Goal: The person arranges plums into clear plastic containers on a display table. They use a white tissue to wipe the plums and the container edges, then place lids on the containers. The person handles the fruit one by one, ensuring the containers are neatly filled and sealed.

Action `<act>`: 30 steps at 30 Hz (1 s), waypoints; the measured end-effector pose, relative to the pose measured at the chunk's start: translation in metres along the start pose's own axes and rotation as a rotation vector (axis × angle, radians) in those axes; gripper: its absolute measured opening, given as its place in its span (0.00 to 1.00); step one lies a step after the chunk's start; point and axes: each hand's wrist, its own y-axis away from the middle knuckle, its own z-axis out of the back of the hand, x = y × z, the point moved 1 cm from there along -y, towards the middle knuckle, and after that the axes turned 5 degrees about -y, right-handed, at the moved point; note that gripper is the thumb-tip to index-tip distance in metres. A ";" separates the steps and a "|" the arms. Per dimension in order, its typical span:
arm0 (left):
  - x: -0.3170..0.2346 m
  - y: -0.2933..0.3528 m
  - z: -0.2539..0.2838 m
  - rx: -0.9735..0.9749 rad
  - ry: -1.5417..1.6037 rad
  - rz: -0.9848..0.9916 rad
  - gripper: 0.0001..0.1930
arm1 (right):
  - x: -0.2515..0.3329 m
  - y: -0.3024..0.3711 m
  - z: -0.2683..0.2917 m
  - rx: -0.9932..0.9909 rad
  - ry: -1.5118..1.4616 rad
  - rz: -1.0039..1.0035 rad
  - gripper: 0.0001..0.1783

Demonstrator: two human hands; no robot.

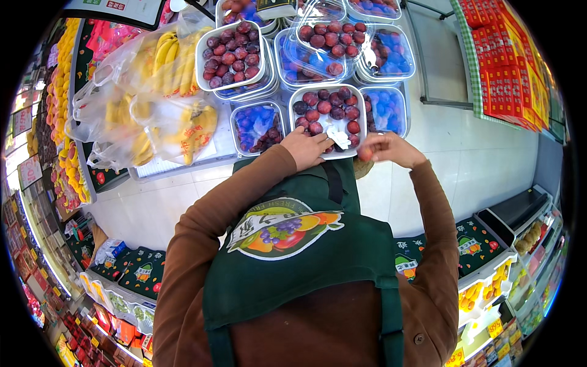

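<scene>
A white tray of dark red plums [293,101] stands in front of me, with a crumpled white tissue [337,137] among the fruit at its near end. My left hand [307,148] grips the tray's near left corner, fingers over the rim. Just off the near right corner, my right hand [394,150] pinches a reddish plum [365,153] in its fingertips. A stack of white trays [200,67], topped with plums, rises behind on the left. Farther back, a clear plastic lid [299,46] lies over another plum tray.
Bagged bananas [174,61] cover the display's left part. Trays with blue wrapping [257,125] flank the plum tray. Red boxes [507,79] are stacked at the far right beside a metal frame [422,73]. More fruit shelves [489,287] stand behind me, over a pale tiled floor [440,183].
</scene>
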 end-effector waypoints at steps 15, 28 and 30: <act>-0.005 -0.001 0.000 -0.027 0.002 0.013 0.27 | 0.006 -0.024 -0.069 -0.424 0.645 0.391 0.17; 0.004 0.008 -0.003 -0.258 0.272 0.032 0.19 | -0.013 -0.067 -0.079 -0.596 0.983 0.428 0.15; 0.005 0.012 0.002 -0.279 0.358 0.053 0.17 | -0.020 -0.070 -0.088 -0.636 1.004 0.455 0.16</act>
